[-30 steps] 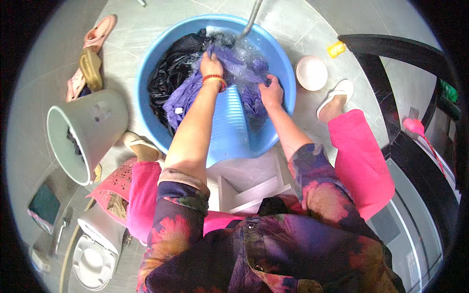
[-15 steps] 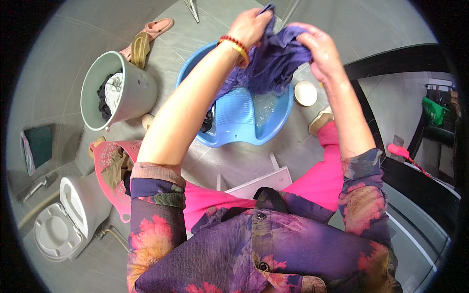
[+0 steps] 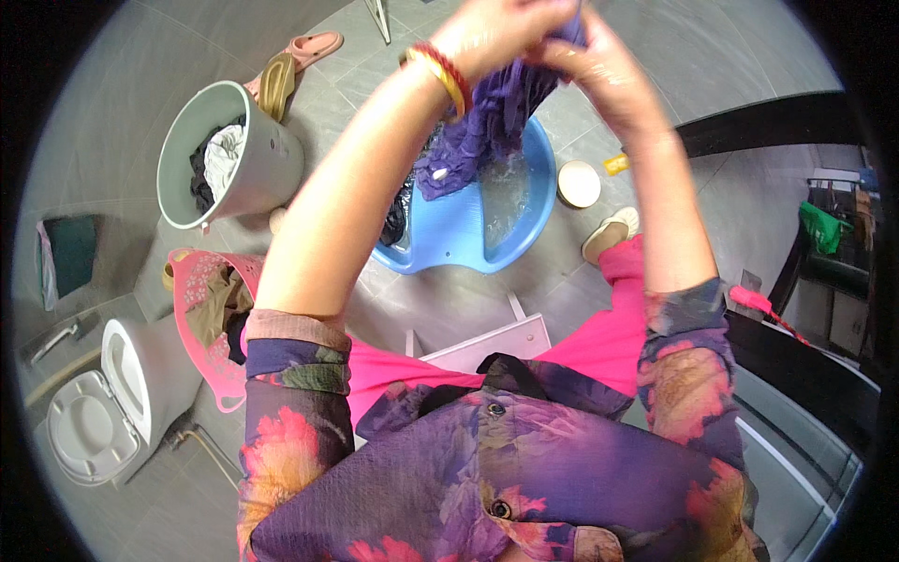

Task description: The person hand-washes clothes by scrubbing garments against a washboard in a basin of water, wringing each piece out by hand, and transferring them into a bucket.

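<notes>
A wet purple garment [image 3: 482, 126] hangs from both my hands above a blue basin [image 3: 449, 245] with a ridged washboard slope. My left hand [image 3: 496, 37], with red and gold bracelets at the wrist, is closed on its upper part. Close beside it my right hand [image 3: 599, 66] grips the same bunched cloth; some of its fingers are hidden. The garment's lower end droops onto the washboard. Soapy water [image 3: 506, 192] stands in the basin's right side, and a dark cloth [image 3: 394, 223] lies at its left.
A grey-green bucket [image 3: 272, 159] of clothes and a pink basket [image 3: 211, 351] with brown clothing stand to the left. A small pale bowl [image 3: 579, 184] sits right of the basin. Slippers [image 3: 314, 45], a toilet [image 3: 94, 431] and a low stool [image 3: 496, 345] are around me.
Both hands have risen and come together, lifting the purple garment higher. The cloth, spread between them before, now hangs in a narrower bunch.
</notes>
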Demonstrator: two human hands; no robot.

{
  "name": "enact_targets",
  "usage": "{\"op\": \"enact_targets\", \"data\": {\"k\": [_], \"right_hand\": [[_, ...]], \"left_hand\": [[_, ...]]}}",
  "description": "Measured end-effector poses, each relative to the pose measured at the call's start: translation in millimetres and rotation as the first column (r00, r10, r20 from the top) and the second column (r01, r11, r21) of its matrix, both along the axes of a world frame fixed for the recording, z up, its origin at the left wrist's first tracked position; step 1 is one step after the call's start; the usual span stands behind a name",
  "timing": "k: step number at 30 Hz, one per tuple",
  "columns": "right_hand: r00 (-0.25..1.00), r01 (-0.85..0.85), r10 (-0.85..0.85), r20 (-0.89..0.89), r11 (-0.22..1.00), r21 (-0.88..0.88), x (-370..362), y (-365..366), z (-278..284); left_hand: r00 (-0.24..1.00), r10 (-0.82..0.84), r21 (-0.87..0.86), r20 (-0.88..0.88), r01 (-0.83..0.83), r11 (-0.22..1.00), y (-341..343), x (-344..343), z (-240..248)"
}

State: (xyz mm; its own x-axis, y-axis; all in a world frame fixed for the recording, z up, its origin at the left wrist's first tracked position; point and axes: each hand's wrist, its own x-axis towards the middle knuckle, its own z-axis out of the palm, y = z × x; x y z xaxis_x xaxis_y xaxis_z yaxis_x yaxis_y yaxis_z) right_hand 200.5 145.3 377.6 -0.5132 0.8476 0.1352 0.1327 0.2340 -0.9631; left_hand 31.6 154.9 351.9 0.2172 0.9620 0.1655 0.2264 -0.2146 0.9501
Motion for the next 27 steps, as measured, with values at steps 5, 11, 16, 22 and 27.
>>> {"op": "enact_targets", "data": {"k": [5,11,16,22,27], "right_hand": [[0.898,0.388,-0.225,0.378,0.809,-0.442,-2.6,-22.3,-256.2],[0.718,0.646,-0.379,0.584,0.677,-0.354,65.0,-49.4,-318.8],[0.946,0.207,-0.302,-0.116,0.84,-0.501,25.3,-3.2,-115.3],[0.865,-0.08,-0.149,-0.478,0.902,-0.425,35.9,17.6,45.4],[0.909,-0.034,-0.102,-0.404,0.948,-0.316,30.9,6.7,114.8]], "left_hand": [[0.968,-0.09,-0.235,-0.235,0.033,0.971,-60.5,-29.1,-134.8],[0.848,0.009,-0.43,-0.53,-0.278,0.859,-117.8,-52.0,-220.6],[0.882,0.142,-0.444,-0.449,-0.358,0.821,-116.7,-34.8,-259.0],[0.956,0.281,-0.124,-0.087,-0.291,0.949,-37.8,40.2,-194.3],[0.936,0.296,-0.096,0.192,-0.282,0.955,-19.7,79.0,-135.9]]}}
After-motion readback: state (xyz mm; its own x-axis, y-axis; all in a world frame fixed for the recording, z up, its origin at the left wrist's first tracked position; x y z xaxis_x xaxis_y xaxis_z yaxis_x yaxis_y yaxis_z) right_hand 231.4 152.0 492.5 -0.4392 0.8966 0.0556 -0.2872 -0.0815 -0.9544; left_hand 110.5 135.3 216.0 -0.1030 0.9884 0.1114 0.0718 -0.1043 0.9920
